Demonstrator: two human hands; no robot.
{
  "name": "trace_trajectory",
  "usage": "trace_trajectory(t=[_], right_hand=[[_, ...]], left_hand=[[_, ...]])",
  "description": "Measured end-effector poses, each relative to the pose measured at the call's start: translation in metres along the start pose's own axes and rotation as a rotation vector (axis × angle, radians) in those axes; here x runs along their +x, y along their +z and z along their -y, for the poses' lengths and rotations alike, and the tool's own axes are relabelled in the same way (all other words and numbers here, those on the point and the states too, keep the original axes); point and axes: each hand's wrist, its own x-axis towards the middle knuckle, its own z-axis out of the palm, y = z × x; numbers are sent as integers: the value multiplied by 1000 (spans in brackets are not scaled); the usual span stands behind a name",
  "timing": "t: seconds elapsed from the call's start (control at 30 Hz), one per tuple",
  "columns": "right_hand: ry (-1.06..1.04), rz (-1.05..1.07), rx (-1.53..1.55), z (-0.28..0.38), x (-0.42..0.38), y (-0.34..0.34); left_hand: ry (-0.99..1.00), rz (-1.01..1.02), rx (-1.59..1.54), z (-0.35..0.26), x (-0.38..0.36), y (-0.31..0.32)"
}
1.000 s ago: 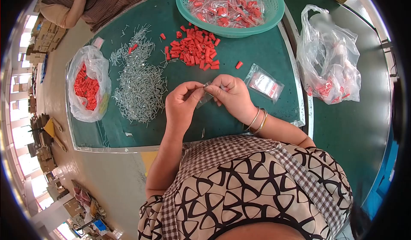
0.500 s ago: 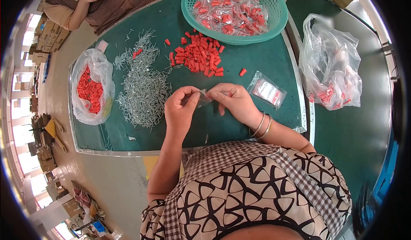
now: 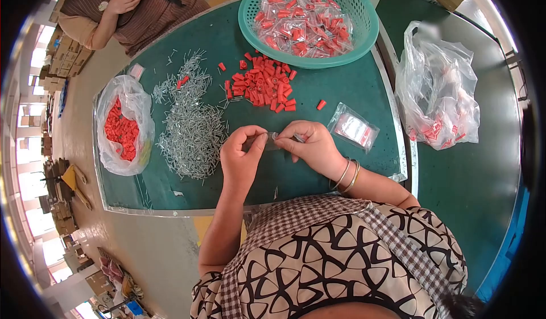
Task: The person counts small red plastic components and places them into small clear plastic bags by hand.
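Just in front of my body, my left hand (image 3: pixel 240 153) pinches one edge of a small clear plastic bag (image 3: pixel 273 136) between thumb and forefinger. Its other edge is pinched in my right hand (image 3: pixel 315 148). A bit of something silvery shows at the right fingers, too small to name. Beyond the hands lies a heap of red cone-shaped plastic caps (image 3: pixel 263 84), with one loose red cap (image 3: pixel 321 104) to its right. A wide pile of small metal screws (image 3: pixel 193 137) spreads to the left of my left hand. Right of my right hand rests a clear bag with printed cards (image 3: pixel 352 127).
A green basket (image 3: pixel 245 27) of filled bags stands at the table's far edge. An open plastic bag (image 3: pixel 145 100) of red pieces is at the left. Another plastic bag (image 3: pixel 460 80) lies on the right-hand surface. Across the table is another person (image 3: pixel 128 17).
The whole view has shifted slightly. Reddish colour seen between my fingers before no longer shows there. Both hands keep their pinch on the small bag, and the person opposite has moved their hands.
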Motion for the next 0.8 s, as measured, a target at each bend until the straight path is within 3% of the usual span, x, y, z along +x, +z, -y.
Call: trace_trajectory(t=[0.07, 0.2, 0.3, 0.43, 0.53, 0.63, 0.8], right_hand=[[-40, -40, 1, -3, -1, 1], [-248, -151, -192, -2, -1, 1], [-324, -178, -321, 1, -3, 3], [-324, -160, -347, 3, -4, 3], [-275, -213, -331, 3, -4, 5], [-390, -293, -497, -3, -4, 4], [-491, -145, -553, 13, -5, 0]], left_hand=[[251, -118, 141, -3, 1, 2], [378, -93, 271, -7, -9, 1], [183, -33, 91, -14, -15, 16], [76, -19, 36, -11, -12, 17], [373, -124, 319, -3, -8, 17], [462, -106, 452, -5, -10, 19], [198, -79, 221, 1, -8, 16]])
